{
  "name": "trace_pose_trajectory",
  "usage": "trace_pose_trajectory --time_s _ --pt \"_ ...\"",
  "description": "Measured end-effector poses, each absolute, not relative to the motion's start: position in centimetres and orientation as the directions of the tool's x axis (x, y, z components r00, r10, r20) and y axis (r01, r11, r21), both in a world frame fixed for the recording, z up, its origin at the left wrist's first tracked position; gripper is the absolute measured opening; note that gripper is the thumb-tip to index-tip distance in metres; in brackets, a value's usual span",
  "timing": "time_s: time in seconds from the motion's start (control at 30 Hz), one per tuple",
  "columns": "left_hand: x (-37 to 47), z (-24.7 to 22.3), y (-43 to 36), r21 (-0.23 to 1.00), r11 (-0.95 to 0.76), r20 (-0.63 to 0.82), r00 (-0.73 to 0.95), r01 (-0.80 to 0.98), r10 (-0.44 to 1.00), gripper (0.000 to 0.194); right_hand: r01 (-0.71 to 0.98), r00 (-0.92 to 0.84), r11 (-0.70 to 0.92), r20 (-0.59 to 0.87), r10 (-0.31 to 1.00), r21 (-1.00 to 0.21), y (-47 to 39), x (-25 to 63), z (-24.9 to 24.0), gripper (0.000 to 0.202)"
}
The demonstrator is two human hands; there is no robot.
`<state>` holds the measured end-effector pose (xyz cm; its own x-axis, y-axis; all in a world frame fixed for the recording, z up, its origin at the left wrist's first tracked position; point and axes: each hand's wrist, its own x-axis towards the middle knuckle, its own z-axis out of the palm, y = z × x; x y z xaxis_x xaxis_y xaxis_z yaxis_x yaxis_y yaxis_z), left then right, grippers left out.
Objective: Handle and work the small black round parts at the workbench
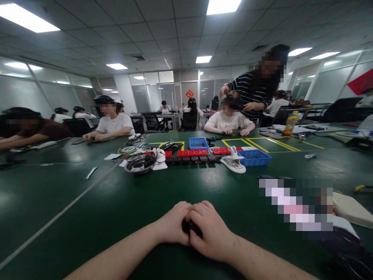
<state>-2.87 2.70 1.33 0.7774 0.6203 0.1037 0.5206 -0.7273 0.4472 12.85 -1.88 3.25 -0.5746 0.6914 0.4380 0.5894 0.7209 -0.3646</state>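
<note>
Both of my hands rest together over the green tabletop (140,202), low in the middle of the head view. Between the curled fingers of my left hand (172,224) and my right hand (210,230) sits a small, rounded black object (190,227). Only part of it shows, so its kind cannot be made out. My right fingers lie across the top of it and meet my left fingertips. The left palm and thumb close around its other side.
Beyond my hands stand a metal bowl (136,169) with dark parts, a white clip-like base (236,166), red socket-like blocks (192,153) and blue bins (255,158). A wrench (90,173) lies left. Right are blurred items and a beige pouch (351,208). Co-workers sit opposite; one person stands.
</note>
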Motion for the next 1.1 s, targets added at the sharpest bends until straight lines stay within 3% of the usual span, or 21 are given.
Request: trace_pose_trajectory --time_s 0.17,0.3,0.53,0.87,1.1 --pt "-3.0 1.7 2.7 0.483 -0.740 0.087 0.814 0.469 0.574 0.043 0.388 -0.668 0.846 0.521 0.532 -0.366 -2.2 12.8 3.2 0.019" --pt "-2.9 1.9 2.6 0.499 -0.732 0.087 0.813 0.464 0.576 0.052 0.345 -0.693 0.858 0.513 0.506 -0.380 -2.5 12.7 3.1 0.014" --pt "-3.1 1.2 2.4 0.436 -0.793 0.154 0.833 0.425 0.531 0.056 0.453 -0.580 0.790 0.536 0.614 -0.414 -2.9 12.8 3.5 0.023" --pt "-2.8 1.5 1.8 0.441 -0.737 0.139 0.772 0.512 0.620 0.079 0.621 -0.394 0.647 0.537 0.746 -0.442 -2.4 12.6 2.7 0.032" --pt "-2.8 1.7 1.6 0.418 -0.727 0.183 0.733 0.544 0.655 0.054 0.751 -0.321 0.502 0.427 0.845 -0.429 -2.9 12.3 3.0 0.031"
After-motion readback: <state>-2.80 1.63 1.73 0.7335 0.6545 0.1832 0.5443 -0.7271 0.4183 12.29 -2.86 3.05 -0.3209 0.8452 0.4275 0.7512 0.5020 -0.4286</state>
